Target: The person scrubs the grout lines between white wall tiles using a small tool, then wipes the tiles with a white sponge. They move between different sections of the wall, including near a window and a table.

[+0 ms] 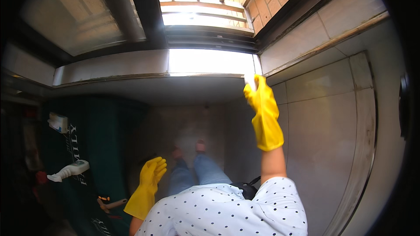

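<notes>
My right hand (pixel 263 109), in a long yellow rubber glove, reaches up to the right corner of the window sill (pixel 210 62). Its fingers are closed on a small white thing (pixel 250 81), pressed near the sill's front edge; glare and blur hide whether it is a cloth or a sponge. My left hand (pixel 151 179) wears a matching glove and hangs low beside my legs. The fingers there are loosely bent, with nothing visible in them. The nearest thing to it is the dark green cover (pixel 103 135) at left.
On the green cover lie a white spray bottle (pixel 72 170), a small box (pixel 57 123) and a tool with a wooden-looking handle (pixel 114 204). A dark-framed sliding window (pixel 153 13) stands partly open before metal bars (pixel 201 4). A tiled wall (pixel 319 126) rises on the right.
</notes>
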Tool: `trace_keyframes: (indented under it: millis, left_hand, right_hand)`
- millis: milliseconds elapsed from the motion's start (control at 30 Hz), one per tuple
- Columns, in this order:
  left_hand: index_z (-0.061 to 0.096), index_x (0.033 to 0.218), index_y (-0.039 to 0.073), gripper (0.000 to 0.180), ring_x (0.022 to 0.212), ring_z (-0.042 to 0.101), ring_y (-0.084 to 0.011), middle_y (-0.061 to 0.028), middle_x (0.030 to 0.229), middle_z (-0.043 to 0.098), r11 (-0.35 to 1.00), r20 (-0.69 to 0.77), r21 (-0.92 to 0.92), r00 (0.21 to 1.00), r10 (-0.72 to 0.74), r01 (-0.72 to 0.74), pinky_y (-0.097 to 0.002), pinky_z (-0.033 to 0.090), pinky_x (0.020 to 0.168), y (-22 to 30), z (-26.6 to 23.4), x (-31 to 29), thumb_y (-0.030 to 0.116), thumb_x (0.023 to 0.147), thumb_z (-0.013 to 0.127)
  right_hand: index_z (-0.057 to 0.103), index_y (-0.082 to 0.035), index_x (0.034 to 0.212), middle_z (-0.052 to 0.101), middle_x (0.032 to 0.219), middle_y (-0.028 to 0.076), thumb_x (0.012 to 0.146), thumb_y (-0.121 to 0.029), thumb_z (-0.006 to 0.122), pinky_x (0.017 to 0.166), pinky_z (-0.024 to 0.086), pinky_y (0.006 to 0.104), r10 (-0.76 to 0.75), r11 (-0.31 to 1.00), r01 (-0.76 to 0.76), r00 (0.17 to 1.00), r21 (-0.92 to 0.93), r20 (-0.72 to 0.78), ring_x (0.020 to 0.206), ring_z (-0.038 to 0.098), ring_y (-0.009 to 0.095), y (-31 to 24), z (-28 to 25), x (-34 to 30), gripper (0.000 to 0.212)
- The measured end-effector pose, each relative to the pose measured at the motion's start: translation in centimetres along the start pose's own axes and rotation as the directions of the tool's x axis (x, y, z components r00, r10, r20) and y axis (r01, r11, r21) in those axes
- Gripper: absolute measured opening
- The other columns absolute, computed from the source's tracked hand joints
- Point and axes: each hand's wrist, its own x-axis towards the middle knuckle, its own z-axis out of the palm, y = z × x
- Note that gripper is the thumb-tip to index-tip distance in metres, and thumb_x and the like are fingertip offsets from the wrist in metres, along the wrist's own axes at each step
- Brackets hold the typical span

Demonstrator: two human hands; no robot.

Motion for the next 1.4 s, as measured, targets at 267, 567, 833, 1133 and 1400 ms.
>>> trace_keyframes:
  millis: [267,567,833,1133,1400]
  left_hand:
    - [0.06,0.123,0.004,0.03,0.109,0.064,-0.0261,-0.0163,0.122,0.064,0.992,0.016,0.097,0.996,-0.088,0.086,-0.035,0.052,0.096,-2.8,6.3,9.5,0.024,0.101,0.052]
    - [0.062,0.121,0.006,0.027,0.105,0.066,-0.0232,-0.0128,0.118,0.066,0.979,0.231,0.161,0.959,-0.162,0.127,-0.0348,0.054,0.091,-9.9,8.8,23.1,0.02,0.099,0.055]
    - [0.062,0.121,0.007,0.027,0.107,0.064,-0.0244,-0.0123,0.119,0.066,0.996,0.164,0.088,0.986,-0.011,-0.003,-0.0349,0.053,0.09,-12.5,3.7,39.9,0.019,0.098,0.056]
    - [0.059,0.119,0.01,0.024,0.1,0.064,-0.0246,-0.0106,0.113,0.066,0.994,0.196,-0.096,0.978,0.077,-0.059,-0.0411,0.054,0.087,-16.3,-0.3,56.5,0.018,0.097,0.055]
    - [0.054,0.125,0.009,0.028,0.108,0.058,-0.025,-0.0108,0.12,0.06,0.982,0.222,-0.149,0.964,0.144,-0.113,-0.0407,0.048,0.094,-19.3,-4.2,60.7,0.015,0.097,0.053]
  right_hand:
    - [0.053,-0.01,0.132,0.06,0.097,0.006,0.089,-0.021,0.072,0.074,0.048,0.0291,0.103,0.693,-0.218,0.973,0.688,0.205,0.085,0.057,0.015,10.8,7.7,0.0,0.048]
    - [0.045,0.0,0.135,0.055,0.128,0.017,0.096,-0.016,0.064,0.089,0.051,0.0312,-0.14,0.725,0.638,0.507,0.261,-0.85,0.112,0.06,0.024,12.3,14.5,8.3,0.047]
    - [0.05,0.002,0.133,0.056,0.115,0.017,0.095,-0.011,0.062,0.083,0.048,0.0334,-0.075,0.759,0.642,-0.08,-0.109,-0.994,0.097,0.057,0.025,4.6,21.5,10.3,0.041]
    - [0.056,-0.003,0.13,0.064,0.105,0.013,0.086,-0.01,0.066,0.08,0.05,0.0413,-0.542,-0.103,0.994,-0.088,-0.038,-0.836,0.091,0.062,0.033,-9.5,34.9,5.2,0.046]
    - [0.052,-0.014,0.136,0.062,0.123,0.019,0.09,-0.02,0.061,0.081,0.052,0.0417,-0.907,-0.222,0.781,-0.385,-0.584,-0.171,0.098,0.065,0.034,-9.4,39.3,3.6,0.047]
